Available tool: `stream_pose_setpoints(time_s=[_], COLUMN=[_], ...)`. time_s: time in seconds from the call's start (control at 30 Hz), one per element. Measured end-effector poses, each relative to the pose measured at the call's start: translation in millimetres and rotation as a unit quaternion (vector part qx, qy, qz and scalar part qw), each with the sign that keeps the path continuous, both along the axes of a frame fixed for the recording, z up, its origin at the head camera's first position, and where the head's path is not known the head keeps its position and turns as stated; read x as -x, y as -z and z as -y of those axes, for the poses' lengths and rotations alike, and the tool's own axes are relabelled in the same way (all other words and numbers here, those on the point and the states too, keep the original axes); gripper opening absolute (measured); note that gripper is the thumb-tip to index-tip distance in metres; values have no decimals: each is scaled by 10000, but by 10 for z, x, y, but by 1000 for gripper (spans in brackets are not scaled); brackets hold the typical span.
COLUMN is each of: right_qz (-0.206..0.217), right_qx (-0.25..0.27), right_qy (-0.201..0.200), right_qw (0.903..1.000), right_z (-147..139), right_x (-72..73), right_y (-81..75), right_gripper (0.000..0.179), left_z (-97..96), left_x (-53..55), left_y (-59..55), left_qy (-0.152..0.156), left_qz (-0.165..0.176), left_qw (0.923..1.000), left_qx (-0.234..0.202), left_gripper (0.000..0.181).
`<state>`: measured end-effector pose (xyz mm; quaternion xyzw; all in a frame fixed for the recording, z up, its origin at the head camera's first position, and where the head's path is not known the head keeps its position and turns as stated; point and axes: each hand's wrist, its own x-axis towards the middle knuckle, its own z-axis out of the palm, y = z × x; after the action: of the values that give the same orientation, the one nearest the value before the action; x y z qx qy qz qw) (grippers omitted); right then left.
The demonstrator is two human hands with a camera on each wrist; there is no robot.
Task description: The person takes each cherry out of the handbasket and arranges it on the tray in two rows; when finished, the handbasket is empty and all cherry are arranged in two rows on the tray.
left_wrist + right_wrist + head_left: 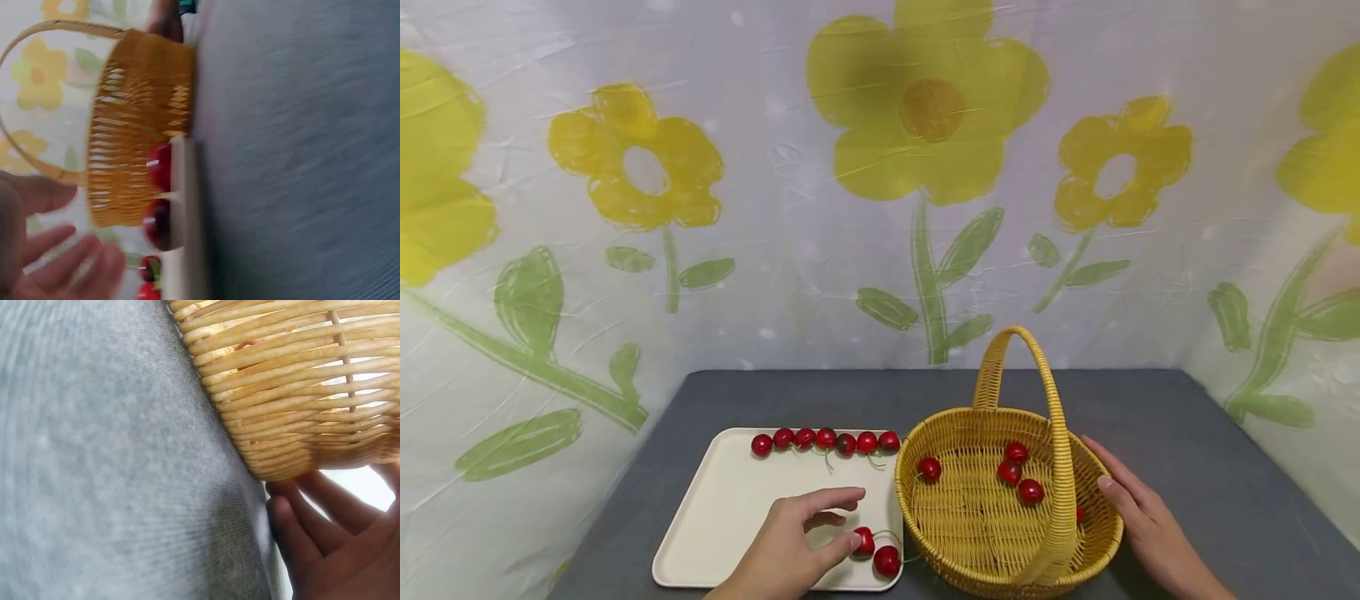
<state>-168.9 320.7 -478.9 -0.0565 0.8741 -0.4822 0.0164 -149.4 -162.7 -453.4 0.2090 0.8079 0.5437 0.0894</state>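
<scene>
Cherries (864,542) lie partly on a white tray (752,517) and partly in a yellow wicker basket (962,533), with twelve o'clock taken as straight away from the person. Seven cherries make a row along the tray's far edge, from eleven to one o'clock, and two more, with thin green stems, lie close together at its five o'clock corner. Over that part of the tray is the left hand (797,533), its thumb and forefinger spread apart and pinching nothing; the thumb tip is at the nearer cherry's nine o'clock, though contact cannot be told.

At the tray's three o'clock stands the basket, upright, its arched handle (1062,492) running from twelve to five. Five cherries are inside: one at nine o'clock, three grouped around the middle and toward twelve, one at three, half hidden behind the handle. The right hand (1138,517) touches the basket's outer wall at three o'clock, fingers extended. Everything rests on a dark grey worktop (827,400), with a flower-printed cloth (775,275) beyond at twelve.
</scene>
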Motion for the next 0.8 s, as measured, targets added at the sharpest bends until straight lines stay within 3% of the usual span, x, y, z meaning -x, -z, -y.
stream_pose_setpoints(time_s=[0.07,0.17,0.3,0.43,0.5,0.57,0.6,0.63,0.73,0.8], right_qz=[-33,-89,-105,-73,-48,-34,-38,-34,-78,-104], right_qx=[-73,-147,-36,15,-22,-92,-116,-126,-123,-77], right_qy=[16,48,5,-12,8,41,26,29,15,7], right_qw=[10000,9998,9999,10000,10000,9999,9999,9999,9999,9999], right_z=[0,-8,-12,-1,8,18,21,24,29,30], right_x=[9,13,12,9,7,3,0,-1,-8,-11], right_y=[-11,-32,-38,-23,-20,-18,-18,-17,-16,-22], right_gripper=[57,57,56,56,57,57,58,58,59,59], left_z=[1,-79,-311,-604,-750,-890,-954,-1018,-1184,-1267], left_x=[10,69,232,452,561,660,701,736,794,794], left_y=[-104,-245,-344,-381,-386,-385,-386,-384,-383,-377], left_qy=[290,915,1464,1457,1307,1152,1090,1047,1117,1168], left_qz=[186,309,-65,-647,-1077,-1617,-1932,-2289,-3144,-3478], left_qw=[9978,9866,9761,9821,9850,9781,9677,9516,8868,8508], left_qx=[-575,-1318,-1603,-1002,-316,631,1197,1765,3197,3763], left_gripper=[46,44,41,40,41,43,42,40,20,4])
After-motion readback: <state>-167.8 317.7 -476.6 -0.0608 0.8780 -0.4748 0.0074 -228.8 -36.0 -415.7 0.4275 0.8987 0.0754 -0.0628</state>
